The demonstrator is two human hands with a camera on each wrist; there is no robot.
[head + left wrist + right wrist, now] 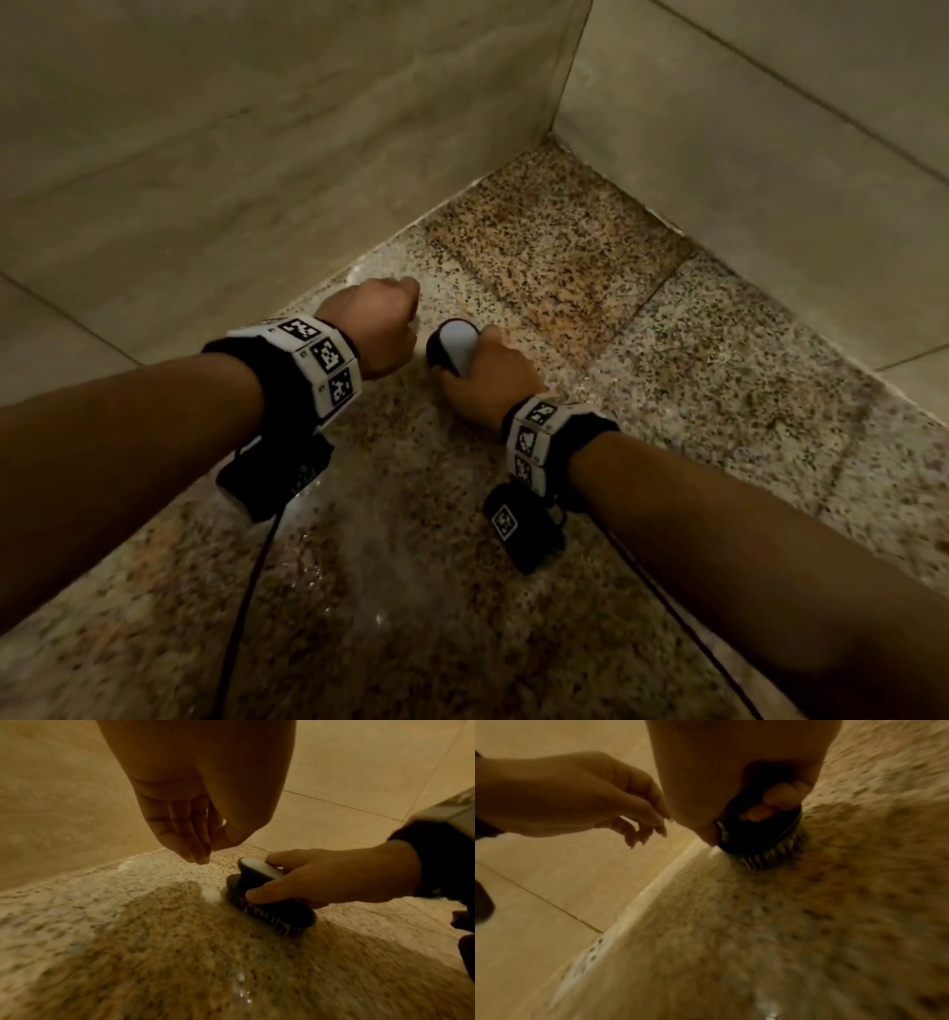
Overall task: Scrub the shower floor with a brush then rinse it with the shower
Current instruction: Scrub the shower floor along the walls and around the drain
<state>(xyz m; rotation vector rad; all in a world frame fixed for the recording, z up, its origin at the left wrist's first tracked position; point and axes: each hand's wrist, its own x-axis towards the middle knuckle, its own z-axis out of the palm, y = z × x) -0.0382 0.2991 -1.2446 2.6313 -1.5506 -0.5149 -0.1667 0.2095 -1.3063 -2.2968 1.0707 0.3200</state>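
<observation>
The left hand [377, 329] hangs idle, grip loosely curled, holding nothing. Just beside it, the right hand [488, 383] pinches the brush [267, 898], bristles pressed on the wet shower floor [565, 267]. Scrubbing is under way; next likely needs strokes toward the drier corner.

Speckled tan granite-look shower floor [667, 329]: wet, glossy. Beige tile walls [257, 128]: smooth, matt. Black plastic scrub brush [259, 874] w/ stiff bristles.

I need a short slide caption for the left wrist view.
Right hand scrubs speckled floor with dark brush.
</observation>
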